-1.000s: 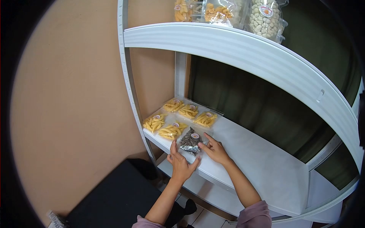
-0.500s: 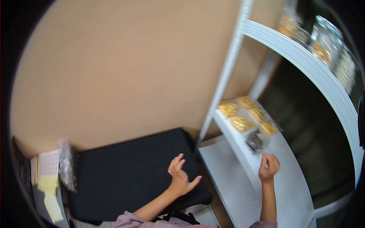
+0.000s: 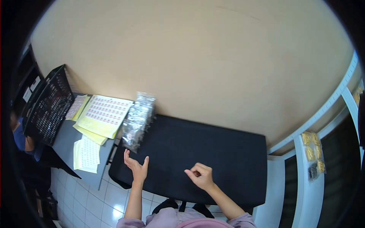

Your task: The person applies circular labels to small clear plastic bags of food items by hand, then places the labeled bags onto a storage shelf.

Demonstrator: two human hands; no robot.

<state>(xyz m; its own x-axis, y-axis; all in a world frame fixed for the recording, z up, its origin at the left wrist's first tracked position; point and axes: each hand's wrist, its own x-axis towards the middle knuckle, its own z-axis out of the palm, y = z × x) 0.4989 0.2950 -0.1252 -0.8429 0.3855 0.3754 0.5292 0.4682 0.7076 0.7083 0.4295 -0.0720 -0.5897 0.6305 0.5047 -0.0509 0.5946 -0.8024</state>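
My left hand [image 3: 135, 169] is open, thumb and fingers apart, over the left front of a black-covered table [image 3: 224, 155]. Just beyond its fingertips lies a row of clear plastic packets [image 3: 137, 121] with dark contents, and the hand appears apart from them. My right hand [image 3: 201, 176] hovers above the middle of the black cover, its fingers curled in, and no object shows in it.
Label sheets [image 3: 104, 116] and smaller sheets [image 3: 86, 154] lie on a grey table [image 3: 64, 146] at left. A black basket [image 3: 51, 108] tilts there beside a person's arm [image 3: 28, 143]. On the right, a white shelf [image 3: 310, 205] holds yellow packets [image 3: 310, 153] and a dark packet [image 3: 313, 171].
My view has swung left, from the shelf toward the black table and label sheets. Both hands have moved from near the shelf to over the black table. The dark packet stays on the shelf.
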